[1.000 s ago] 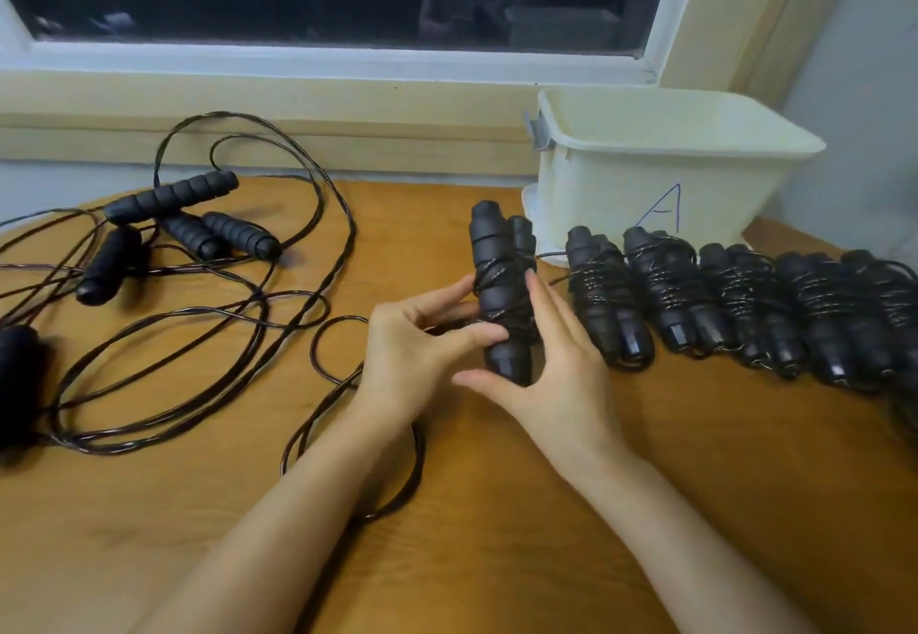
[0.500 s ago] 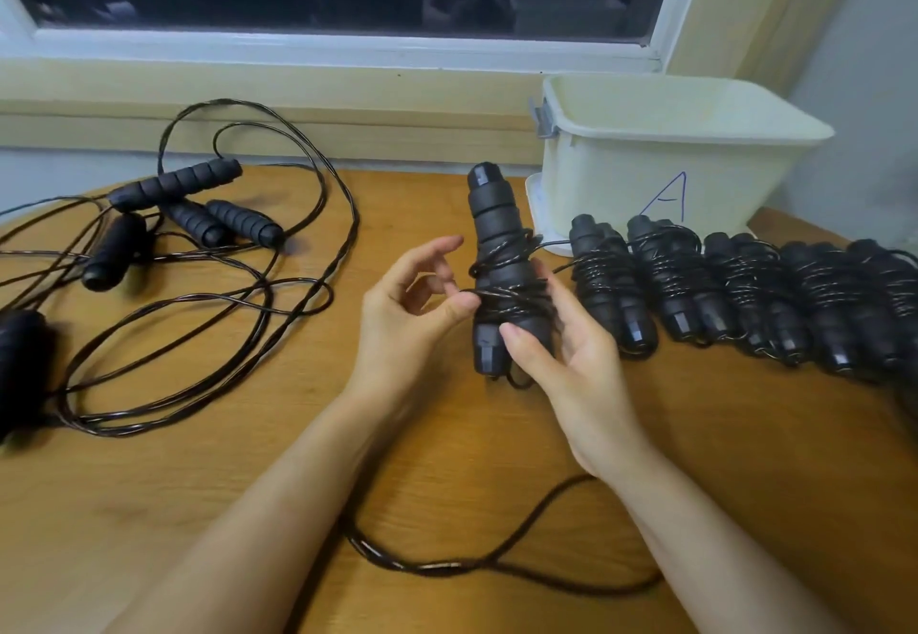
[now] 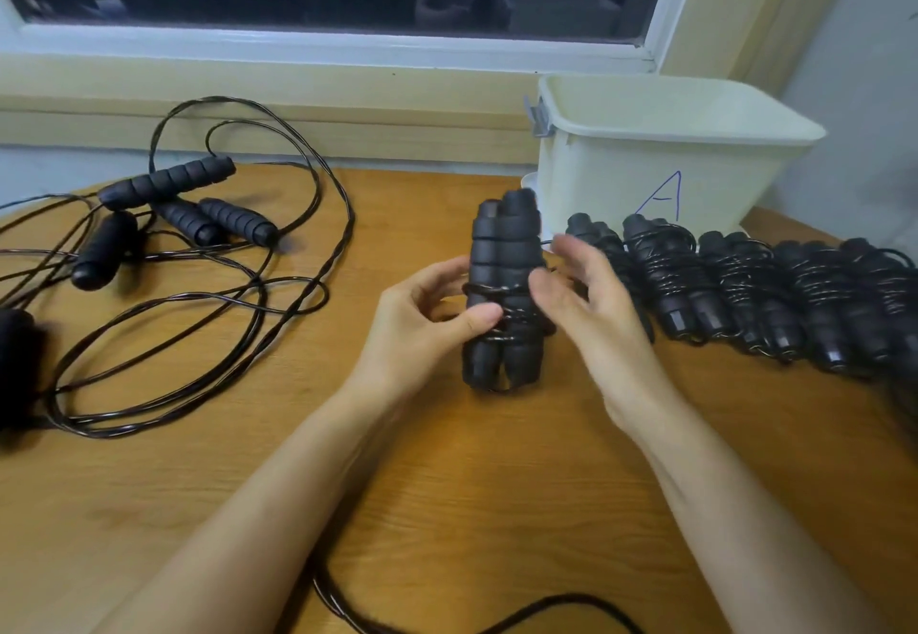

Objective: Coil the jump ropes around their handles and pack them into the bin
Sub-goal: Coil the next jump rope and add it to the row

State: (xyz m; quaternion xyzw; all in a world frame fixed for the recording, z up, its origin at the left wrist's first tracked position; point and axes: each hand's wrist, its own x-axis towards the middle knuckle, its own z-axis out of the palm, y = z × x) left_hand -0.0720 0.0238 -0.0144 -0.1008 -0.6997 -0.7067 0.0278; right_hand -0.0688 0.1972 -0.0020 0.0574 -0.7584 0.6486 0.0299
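The left hand point(image 3: 422, 330) is gripping the upright pair of handles point(image 3: 504, 261) at mid-table, thumb pressing on the few turns of cord. The right hand point(image 3: 591, 305) is hovering just beside them with its fingers loose and blurred, apparently holding nothing. With the slack cord point(image 3: 447, 621) trailing along the near table point(image 3: 497, 484) edge under no tension, the turns are probably risking a slip toward the handle ends, and the tail may be heading for a snag before this bundle joins the finished coils point(image 3: 735, 285) in front of the bin point(image 3: 646, 171).
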